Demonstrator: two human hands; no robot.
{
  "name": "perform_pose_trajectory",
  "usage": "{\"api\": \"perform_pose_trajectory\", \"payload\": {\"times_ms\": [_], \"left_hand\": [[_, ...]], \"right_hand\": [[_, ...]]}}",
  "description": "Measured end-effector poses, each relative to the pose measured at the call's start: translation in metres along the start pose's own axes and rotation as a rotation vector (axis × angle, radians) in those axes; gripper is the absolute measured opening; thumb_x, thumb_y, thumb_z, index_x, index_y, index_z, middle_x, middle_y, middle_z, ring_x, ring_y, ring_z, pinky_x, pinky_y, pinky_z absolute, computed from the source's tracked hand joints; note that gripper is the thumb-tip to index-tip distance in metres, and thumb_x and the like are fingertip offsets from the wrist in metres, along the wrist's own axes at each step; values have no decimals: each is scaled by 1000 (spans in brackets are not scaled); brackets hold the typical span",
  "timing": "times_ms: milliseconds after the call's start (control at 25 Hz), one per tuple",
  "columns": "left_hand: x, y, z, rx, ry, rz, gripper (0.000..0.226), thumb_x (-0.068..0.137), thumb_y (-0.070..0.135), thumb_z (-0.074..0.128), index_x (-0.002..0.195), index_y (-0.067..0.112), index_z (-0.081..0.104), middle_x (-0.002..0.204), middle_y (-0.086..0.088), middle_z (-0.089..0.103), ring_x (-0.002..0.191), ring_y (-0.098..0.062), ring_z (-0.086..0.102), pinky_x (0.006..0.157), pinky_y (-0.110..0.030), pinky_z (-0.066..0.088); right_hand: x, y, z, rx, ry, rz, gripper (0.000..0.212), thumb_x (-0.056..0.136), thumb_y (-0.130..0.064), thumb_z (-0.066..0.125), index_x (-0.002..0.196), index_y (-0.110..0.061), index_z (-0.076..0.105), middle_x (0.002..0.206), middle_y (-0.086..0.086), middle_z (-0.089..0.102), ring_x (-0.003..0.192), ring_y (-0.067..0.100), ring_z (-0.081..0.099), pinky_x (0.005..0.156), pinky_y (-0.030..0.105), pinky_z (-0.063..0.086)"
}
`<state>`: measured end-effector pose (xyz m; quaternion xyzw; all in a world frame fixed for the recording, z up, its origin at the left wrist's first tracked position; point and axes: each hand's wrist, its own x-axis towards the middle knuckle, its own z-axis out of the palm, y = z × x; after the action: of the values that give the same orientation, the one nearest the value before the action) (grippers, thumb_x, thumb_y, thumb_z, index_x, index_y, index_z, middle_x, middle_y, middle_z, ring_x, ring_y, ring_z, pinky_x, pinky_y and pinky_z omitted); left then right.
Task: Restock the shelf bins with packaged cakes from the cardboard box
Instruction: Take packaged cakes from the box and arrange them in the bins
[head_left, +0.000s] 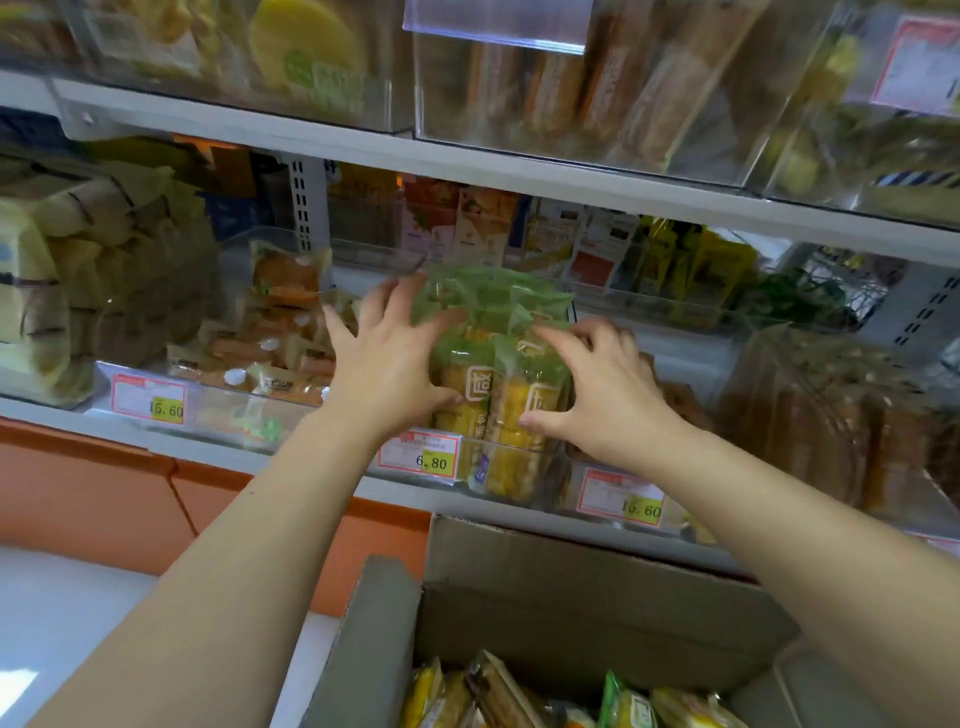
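Green-topped packaged cakes (498, 364) with yellow sponge stand upright in a clear shelf bin (519, 483) on the middle shelf. My left hand (389, 364) presses against their left side with fingers spread. Against their right side lies my right hand (597, 395), fingers curled on the wrappers. Together both hands clamp the group of packs. Below, an open cardboard box (571, 597) holds more packaged cakes (623, 701) at its bottom.
Neighbouring bins hold orange-wrapped snacks (280, 332) on the left and brown cakes (831, 426) on the right. Price labels (421, 457) hang along the shelf front. An upper shelf (467, 156) with clear bins is close overhead. An orange panel (104, 499) lies lower left.
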<state>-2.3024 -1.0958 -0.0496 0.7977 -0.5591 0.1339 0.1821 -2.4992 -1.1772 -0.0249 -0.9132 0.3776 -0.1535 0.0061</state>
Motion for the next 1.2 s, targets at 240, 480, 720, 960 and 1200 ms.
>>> {"api": "perform_pose_trajectory", "payload": {"times_ms": [240,480,720,960,1200], "left_hand": [[-58,32,-25,-202,418,386,32,87,31,59,113,13,67,104,-12,62,97,-29,55,83,-37,43],[-172,97,68,-144,-695,529,45,95,40,51,139,34,45,136,8,50,126,-13,48,98,-32,45],[-236,92,138,-160,-1062,346,52,94,36,55,144,33,41,147,3,43,132,-19,46,105,-31,40],[-239,82,157,-211,-1083,175,52,94,38,56,144,31,42,147,2,45,130,-19,48,106,-33,42],[-232,77,162,-324,-1051,45,58,91,36,62,145,29,41,144,-3,46,125,-19,51,105,-33,42]], "right_hand": [[-141,48,41,575,298,13,27,94,-20,58,120,-28,53,93,-11,56,85,5,56,77,15,43],[-204,117,143,192,-577,203,26,98,-24,48,120,-25,62,122,-2,61,117,17,55,99,31,42],[-201,117,196,-105,-931,12,64,90,-9,54,149,-26,33,148,5,32,132,30,37,106,38,37],[-191,95,242,-647,-967,-126,43,100,-24,36,142,-21,44,148,7,25,123,26,42,89,34,42],[-200,113,202,-460,-759,-347,34,95,-13,44,127,-21,53,130,6,45,119,29,43,90,38,37]]}}
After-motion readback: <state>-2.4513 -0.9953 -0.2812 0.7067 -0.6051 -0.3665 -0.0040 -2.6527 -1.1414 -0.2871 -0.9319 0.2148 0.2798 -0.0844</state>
